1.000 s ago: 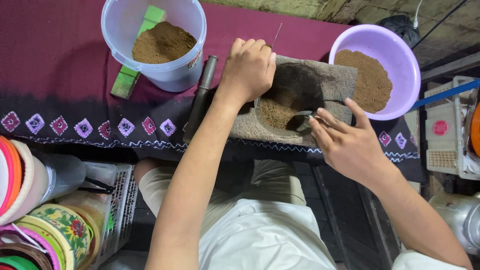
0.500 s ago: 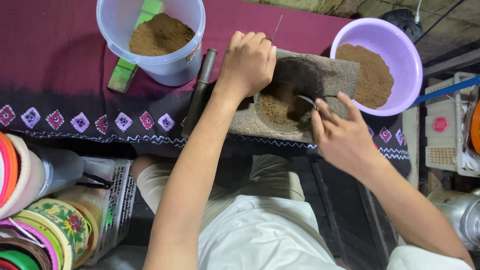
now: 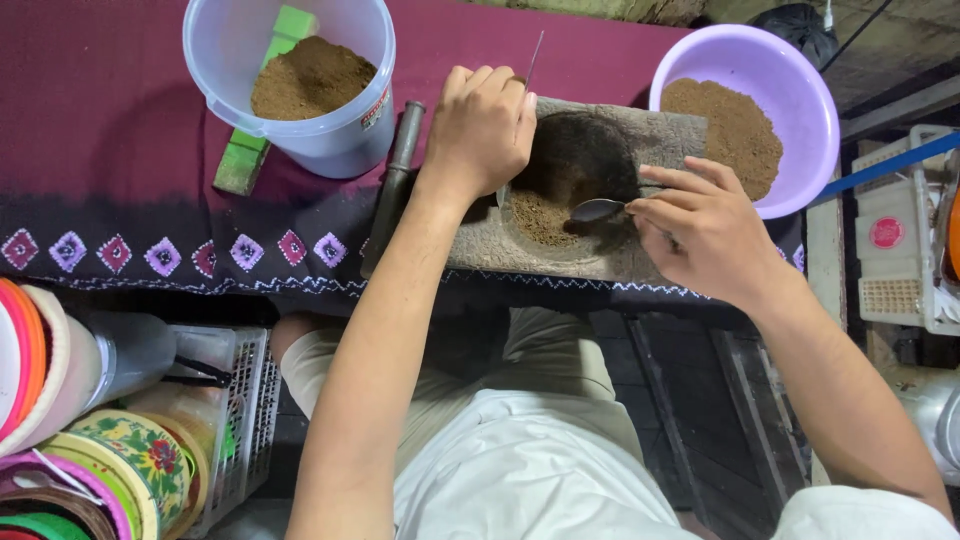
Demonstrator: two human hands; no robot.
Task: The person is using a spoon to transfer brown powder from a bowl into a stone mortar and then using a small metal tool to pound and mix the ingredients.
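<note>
Head view: the left hand [image 3: 482,128] curls its fingers over the mortar [image 3: 575,190] rim on the desk [image 3: 100,130], while the right hand [image 3: 705,232] pinches a spoon [image 3: 598,209] over the powder [image 3: 542,216] inside.

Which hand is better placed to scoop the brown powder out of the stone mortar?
Right. The right hand already holds the spoon, its bowl over the brown powder in the stone mortar. The left hand grips the mortar's rim, steadying it, and carries no tool.
</note>
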